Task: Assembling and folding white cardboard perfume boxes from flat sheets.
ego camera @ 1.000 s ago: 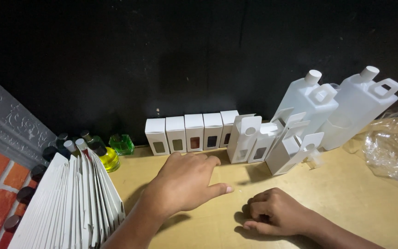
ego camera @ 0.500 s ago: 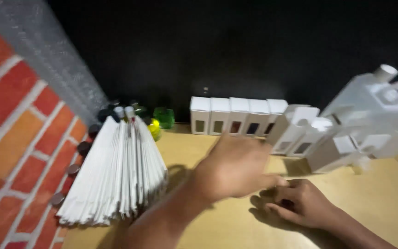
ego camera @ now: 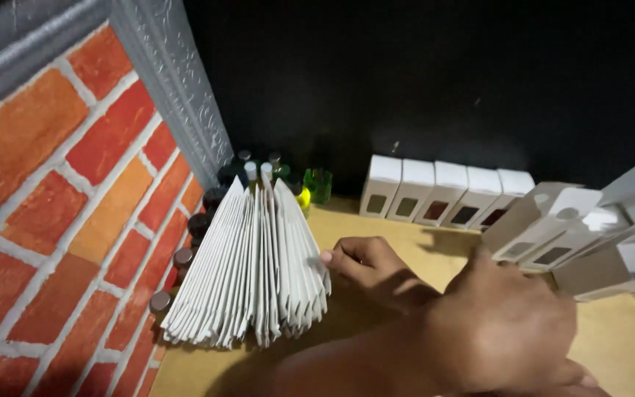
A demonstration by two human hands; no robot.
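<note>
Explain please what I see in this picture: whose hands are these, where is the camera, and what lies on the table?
There is no machine here. A person wears a camera on the head, so you look down at that person's own two hands.

The right hand reaches to a fanned stack of flat white sheets and touches its outer edge with the fingertips; I cannot tell whether it grips a sheet. The left hand is nearer to the camera, its back toward us, and seems to hold nothing.

On the tan table stands a row of small white boxes against the dark back wall. More white boxes lean at the right. Small dark-capped bottles line the brick wall.
</note>
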